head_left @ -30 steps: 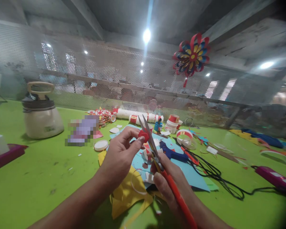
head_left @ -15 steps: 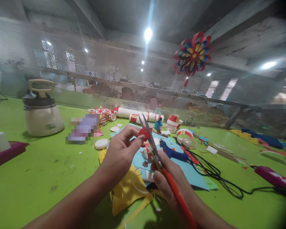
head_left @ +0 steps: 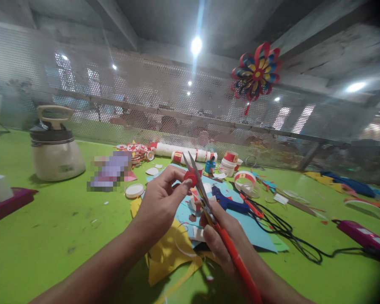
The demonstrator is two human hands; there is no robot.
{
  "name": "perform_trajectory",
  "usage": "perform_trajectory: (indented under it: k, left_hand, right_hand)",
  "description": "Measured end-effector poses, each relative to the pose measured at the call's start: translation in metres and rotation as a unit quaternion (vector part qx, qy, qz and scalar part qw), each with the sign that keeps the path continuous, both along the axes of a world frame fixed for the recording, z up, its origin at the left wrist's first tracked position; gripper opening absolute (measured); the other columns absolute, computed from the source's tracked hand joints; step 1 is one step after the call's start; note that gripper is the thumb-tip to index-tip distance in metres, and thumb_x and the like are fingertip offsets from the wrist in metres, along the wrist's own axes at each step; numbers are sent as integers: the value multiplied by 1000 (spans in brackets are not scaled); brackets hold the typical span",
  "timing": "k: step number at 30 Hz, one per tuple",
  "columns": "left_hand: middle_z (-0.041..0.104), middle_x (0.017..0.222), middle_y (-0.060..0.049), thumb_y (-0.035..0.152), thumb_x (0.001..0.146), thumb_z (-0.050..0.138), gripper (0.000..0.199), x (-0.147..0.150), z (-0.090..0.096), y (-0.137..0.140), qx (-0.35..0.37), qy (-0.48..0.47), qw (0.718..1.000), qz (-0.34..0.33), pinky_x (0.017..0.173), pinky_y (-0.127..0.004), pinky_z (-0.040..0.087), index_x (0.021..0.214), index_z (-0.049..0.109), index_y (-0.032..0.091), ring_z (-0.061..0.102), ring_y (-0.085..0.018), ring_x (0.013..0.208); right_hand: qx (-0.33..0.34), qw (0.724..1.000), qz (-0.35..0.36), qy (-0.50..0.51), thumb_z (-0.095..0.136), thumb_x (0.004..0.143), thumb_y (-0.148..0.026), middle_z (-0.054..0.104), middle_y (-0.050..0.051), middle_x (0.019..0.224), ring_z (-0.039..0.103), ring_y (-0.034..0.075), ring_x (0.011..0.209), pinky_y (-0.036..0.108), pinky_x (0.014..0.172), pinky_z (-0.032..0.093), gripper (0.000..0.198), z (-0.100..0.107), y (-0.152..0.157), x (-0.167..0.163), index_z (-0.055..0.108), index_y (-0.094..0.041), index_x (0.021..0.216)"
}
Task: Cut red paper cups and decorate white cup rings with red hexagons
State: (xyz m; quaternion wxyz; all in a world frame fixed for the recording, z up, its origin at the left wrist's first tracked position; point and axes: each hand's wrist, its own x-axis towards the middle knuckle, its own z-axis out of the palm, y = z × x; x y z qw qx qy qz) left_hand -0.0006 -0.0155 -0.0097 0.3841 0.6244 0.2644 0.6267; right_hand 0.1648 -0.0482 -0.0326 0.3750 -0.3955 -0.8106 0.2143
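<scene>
Between its thumb and fingers, my left hand point(head_left: 160, 198) pinches a small red paper piece point(head_left: 190, 179). My right hand point(head_left: 224, 230) grips a pair of scissors point(head_left: 205, 202) with orange-red handles, blades pointing up and slightly parted. The red piece lies against the blades; whether it sits between them I cannot tell. Below the hands are a light-blue sheet point(head_left: 256, 232) and crumpled yellow paper point(head_left: 167, 253), with paper scraps around. A dark-blue glue gun point(head_left: 229, 202) lies just beyond my right hand.
A kettle-like pot point(head_left: 57, 152) stands at the left. White-and-red paper tubes point(head_left: 183, 151) and paper cups point(head_left: 229, 162) line the back. Black cable point(head_left: 291, 232) loops at the right towards a purple power strip point(head_left: 364, 236). A round white lid point(head_left: 134, 191) lies left of the hands.
The scissor blades have tilted very slightly left. Both hands otherwise stay in nearly the same place, still holding the red piece and the scissors.
</scene>
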Motion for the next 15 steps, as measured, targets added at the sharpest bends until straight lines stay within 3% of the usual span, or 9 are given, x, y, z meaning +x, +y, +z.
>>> perform_trajectory:
  k: [15]
  left_hand:
    - [56,74,1,18,85,56,12,-1,2,-1,-5,5,1000,9,72,-27,42,74,56,17,52,-13,72]
  right_hand:
    - [-1,1000,18,14,36,93,-51,51,2,81,46,17,70,30,62,39,33,-1,0,2,48,-21,97]
